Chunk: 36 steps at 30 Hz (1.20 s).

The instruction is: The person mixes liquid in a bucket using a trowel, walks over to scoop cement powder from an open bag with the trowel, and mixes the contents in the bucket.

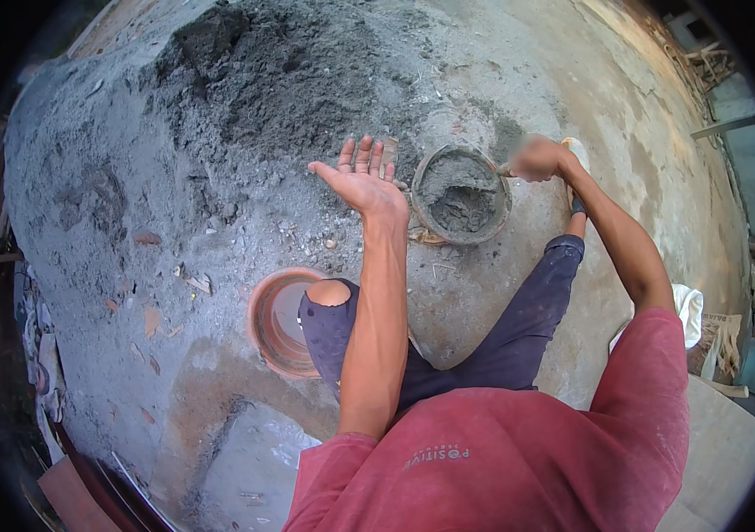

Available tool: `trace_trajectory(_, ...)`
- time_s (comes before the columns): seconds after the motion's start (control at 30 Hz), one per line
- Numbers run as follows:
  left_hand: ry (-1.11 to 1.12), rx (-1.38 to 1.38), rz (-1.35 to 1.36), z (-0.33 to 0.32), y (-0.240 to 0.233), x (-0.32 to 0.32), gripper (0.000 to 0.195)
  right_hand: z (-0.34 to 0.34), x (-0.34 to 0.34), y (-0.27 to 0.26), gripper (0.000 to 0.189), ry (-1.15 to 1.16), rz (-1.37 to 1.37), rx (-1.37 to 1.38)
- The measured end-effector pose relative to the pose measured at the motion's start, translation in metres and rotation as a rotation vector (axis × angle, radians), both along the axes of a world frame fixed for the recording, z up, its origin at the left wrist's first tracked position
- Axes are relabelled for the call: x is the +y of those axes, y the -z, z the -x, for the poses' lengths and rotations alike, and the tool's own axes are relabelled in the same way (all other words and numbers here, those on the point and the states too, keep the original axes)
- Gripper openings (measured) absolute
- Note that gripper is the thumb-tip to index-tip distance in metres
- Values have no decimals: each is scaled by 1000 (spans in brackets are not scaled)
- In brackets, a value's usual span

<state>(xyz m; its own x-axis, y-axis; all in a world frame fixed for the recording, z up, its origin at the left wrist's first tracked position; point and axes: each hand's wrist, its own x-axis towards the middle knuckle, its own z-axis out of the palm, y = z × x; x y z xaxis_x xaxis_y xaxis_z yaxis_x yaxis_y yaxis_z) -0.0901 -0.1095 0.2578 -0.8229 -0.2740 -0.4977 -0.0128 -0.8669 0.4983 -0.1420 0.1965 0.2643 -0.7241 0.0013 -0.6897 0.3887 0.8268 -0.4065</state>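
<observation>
My left hand [367,179] is raised palm up with fingers apart and holds nothing. It is left of a round tub [463,239] of wet grey mortar [457,216]. Blurring covers much of my right hand [536,159], which is closed around the handle of a trowel [504,170] at the tub's right rim. The trowel's blade lies in the mortar and is partly covered by it. Beside my left knee stands a reddish-brown basin [260,332] with cloudy liquid in it, partly hidden by my leg.
A heap of dark grey sand [278,86] spreads across the upper left. Dry leaves [147,238] and small stones [331,244] are scattered on the ground. A white sack [687,312] is behind my right arm. Boards [78,489] lie at the lower left.
</observation>
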Motion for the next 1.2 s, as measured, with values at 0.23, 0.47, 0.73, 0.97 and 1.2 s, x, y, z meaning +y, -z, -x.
trace_trajectory(0.23,41,7,-27,6,3,16,79,-23,-16,89,21,-156,-221,258)
trace_trajectory(0.47,14,-24,8,4,8,6,81,-11,-43,4,19,-636,-452,364)
trace_trajectory(0.73,33,4,-40,9,1,23,80,-63,-49,99,20,-538,-370,452)
trace_trajectory(0.97,4,55,-33,-1,-9,3,76,-34,-46,-13,19,-597,-388,598)
trace_trajectory(1.2,32,19,-70,4,-4,25,75,-59,-56,102,20,-529,-295,750)
